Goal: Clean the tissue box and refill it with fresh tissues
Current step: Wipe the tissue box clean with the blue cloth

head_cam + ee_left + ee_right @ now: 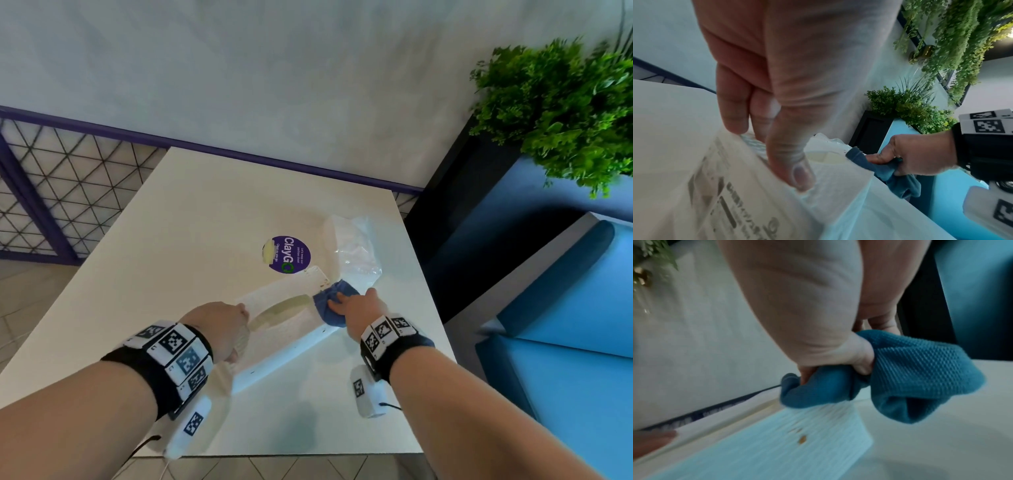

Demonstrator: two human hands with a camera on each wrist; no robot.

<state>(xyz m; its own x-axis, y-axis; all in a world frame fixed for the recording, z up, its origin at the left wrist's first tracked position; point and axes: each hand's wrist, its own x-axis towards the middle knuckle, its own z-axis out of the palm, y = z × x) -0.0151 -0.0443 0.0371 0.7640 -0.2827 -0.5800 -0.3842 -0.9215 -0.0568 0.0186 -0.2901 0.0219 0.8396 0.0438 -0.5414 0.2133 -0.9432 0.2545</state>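
On the white tabletop (144, 274), the left hand (219, 325) grips the near end of the white tissue box (291, 329) while the right hand (359, 308) presses a bunched blue cloth (330, 306) against its far end.

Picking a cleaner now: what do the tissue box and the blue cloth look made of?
Tissue box: looks like rigid white plastic, fine-ribbed side, small brown specks; could be coated card. Blue cloth: soft woven textile, waffle-like texture, likely microfibre, bunched in the right hand. Left hand steadies the box.
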